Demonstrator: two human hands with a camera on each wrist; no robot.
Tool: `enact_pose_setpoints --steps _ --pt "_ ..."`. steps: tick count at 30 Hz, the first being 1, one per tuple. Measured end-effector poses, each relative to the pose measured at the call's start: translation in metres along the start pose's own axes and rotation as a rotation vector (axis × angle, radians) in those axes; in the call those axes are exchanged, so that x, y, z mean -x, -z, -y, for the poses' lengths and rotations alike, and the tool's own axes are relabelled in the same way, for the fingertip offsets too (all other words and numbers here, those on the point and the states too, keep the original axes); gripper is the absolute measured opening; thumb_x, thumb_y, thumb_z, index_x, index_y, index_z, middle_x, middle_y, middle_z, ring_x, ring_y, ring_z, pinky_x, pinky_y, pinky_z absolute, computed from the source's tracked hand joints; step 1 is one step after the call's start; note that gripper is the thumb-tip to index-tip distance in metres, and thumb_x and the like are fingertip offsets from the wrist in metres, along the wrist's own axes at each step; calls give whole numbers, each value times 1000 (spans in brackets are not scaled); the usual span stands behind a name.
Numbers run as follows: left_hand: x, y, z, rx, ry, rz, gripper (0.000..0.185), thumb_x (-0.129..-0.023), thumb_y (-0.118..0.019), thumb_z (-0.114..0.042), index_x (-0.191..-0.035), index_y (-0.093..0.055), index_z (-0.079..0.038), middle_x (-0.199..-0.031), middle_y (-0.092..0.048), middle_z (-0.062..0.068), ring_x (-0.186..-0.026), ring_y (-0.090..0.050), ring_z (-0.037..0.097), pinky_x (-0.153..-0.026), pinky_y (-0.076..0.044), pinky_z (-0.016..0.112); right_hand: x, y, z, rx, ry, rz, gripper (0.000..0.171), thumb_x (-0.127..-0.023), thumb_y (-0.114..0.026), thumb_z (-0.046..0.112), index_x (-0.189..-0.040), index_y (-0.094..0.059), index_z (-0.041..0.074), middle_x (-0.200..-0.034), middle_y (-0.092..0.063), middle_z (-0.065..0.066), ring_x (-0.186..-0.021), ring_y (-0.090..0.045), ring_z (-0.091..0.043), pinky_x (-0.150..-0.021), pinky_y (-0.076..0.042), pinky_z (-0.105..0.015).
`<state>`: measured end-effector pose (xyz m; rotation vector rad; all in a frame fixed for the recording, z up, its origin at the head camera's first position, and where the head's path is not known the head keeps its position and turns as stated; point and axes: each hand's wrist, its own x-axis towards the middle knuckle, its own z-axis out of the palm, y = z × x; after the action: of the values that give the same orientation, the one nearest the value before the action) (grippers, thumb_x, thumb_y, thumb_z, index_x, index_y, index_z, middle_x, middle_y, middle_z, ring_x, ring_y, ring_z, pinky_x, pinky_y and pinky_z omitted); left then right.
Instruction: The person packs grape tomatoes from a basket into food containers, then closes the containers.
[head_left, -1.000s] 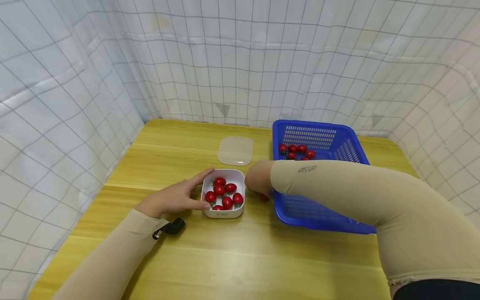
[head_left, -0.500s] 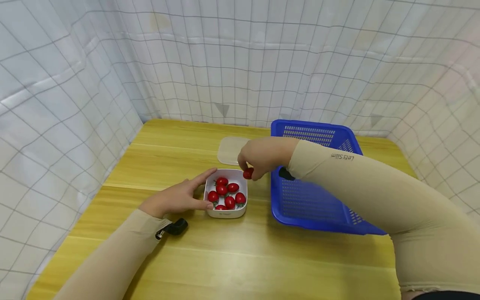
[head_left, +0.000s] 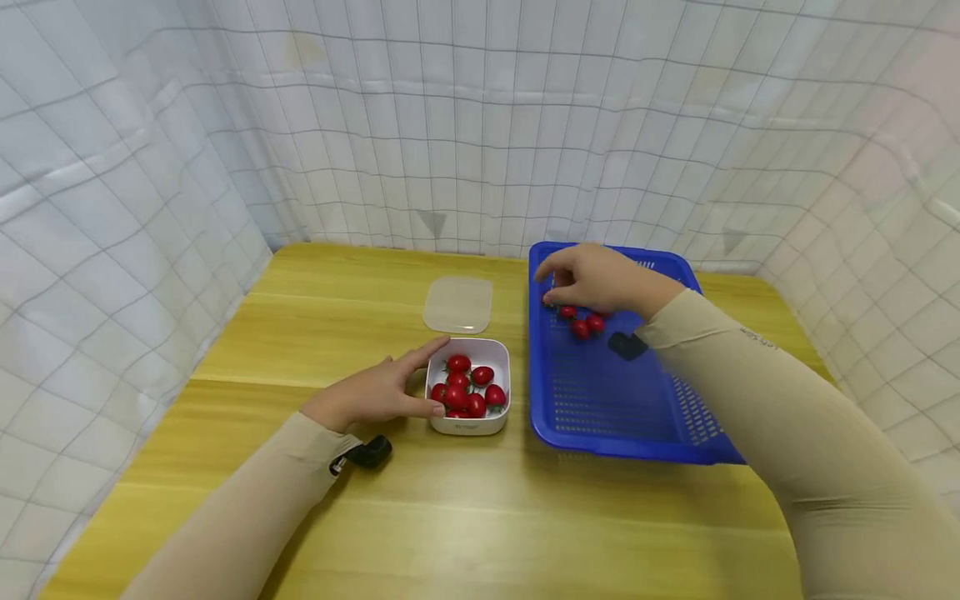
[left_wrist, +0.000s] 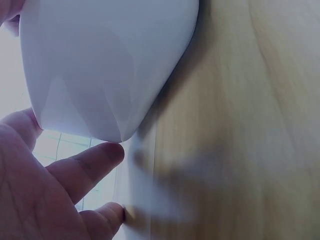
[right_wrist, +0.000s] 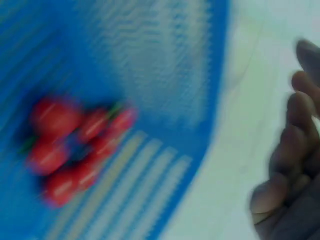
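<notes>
My left hand (head_left: 375, 392) holds a white square box (head_left: 472, 427), its thumb at the front corner and a finger at the back corner. In the left wrist view the fingers (left_wrist: 82, 167) lie along the box wall (left_wrist: 110, 60). Several red cherry tomatoes (head_left: 456, 397) with green stems lie inside. Over the far left part of a blue plastic basket (head_left: 615, 392) hovers my right hand (head_left: 600, 279), thumb and fingers apart with no tomato seen between them. Below it more cherry tomatoes (head_left: 581, 329) are grouped, partly hidden; the right wrist view shows them blurred (right_wrist: 57, 117).
A translucent square lid (head_left: 459, 304) lies flat behind the box. All stands on a yellow wooden table (head_left: 465, 517), with white gridded curtains (head_left: 480, 125) behind and at both sides. The basket stands to the right of the box, with a gap between.
My right hand picked up a cherry tomato beside the basket, carried it to the box and let it go. The hand is now back over the basket; the left hand still holds the box.
</notes>
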<state>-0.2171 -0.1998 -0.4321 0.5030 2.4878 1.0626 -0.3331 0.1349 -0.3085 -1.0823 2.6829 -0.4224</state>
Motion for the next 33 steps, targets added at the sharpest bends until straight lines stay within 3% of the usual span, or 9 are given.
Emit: enact_pose_setpoints --steps 4,7,10,17,24,28,33 --pt "-6 -2 -3 4 4 6 107 -88 -81 -50 -170 -16 -33 -174 -27 10 -162 -8 48 -127 5 71 10 -11 -52 -5 -120 99 37 -93 -79 15 -129 -73 10 -90 -68 -3 -81 -60 -17 -75 -50 -34" --pt "-8 -4 -6 6 7 9 107 -88 -81 -50 -170 -16 -33 -175 -26 11 -161 -5 51 -128 4 71 13 -24 -69 27 -138 178 41 -89 -79 10 -130 -72 7 -96 -72 -6 -87 -63 -19 -82 -54 -39" --pt "-8 -4 -7 -2 7 11 107 -88 -81 -49 -170 -16 -32 -175 -26 12 -161 -6 51 -128 3 71 12 -38 -77 49 -160 192 43 -87 -80 8 -129 -73 9 -102 -72 -6 -91 -65 -20 -89 -55 -43" --pt "-7 -2 -6 -34 -3 7 106 -88 -81 -49 -170 -16 -33 -175 -26 10 -162 -13 47 -127 0 72 5 -58 -87 147 -122 159 41 -85 -81 11 -125 -75 13 -115 -73 -7 -98 -64 -24 -96 -54 -46" --pt "-3 1 -3 -65 -4 -3 105 -88 -81 -49 -170 -18 -33 -174 -28 10 -161 -21 43 -128 -1 71 1 -62 -84 218 -105 153 37 -84 -81 11 -121 -76 13 -108 -75 -8 -99 -68 -25 -96 -57 -47" --pt "0 2 -3 -81 -1 -4 105 -87 -81 -51 -170 -19 -33 -174 -28 11 -161 -21 44 -128 -3 72 2 -61 -83 210 -85 147 33 -84 -81 14 -117 -76 12 -102 -74 -5 -93 -67 -23 -92 -57 -45" --pt "3 6 -1 -78 23 -12 106 -87 -81 -51 -170 -18 -31 -174 -28 12 -160 -20 47 -127 -3 73 10 -45 -72 128 -64 111 37 -91 -78 19 -127 -74 10 -91 -71 -1 -82 -62 -16 -78 -54 -36"
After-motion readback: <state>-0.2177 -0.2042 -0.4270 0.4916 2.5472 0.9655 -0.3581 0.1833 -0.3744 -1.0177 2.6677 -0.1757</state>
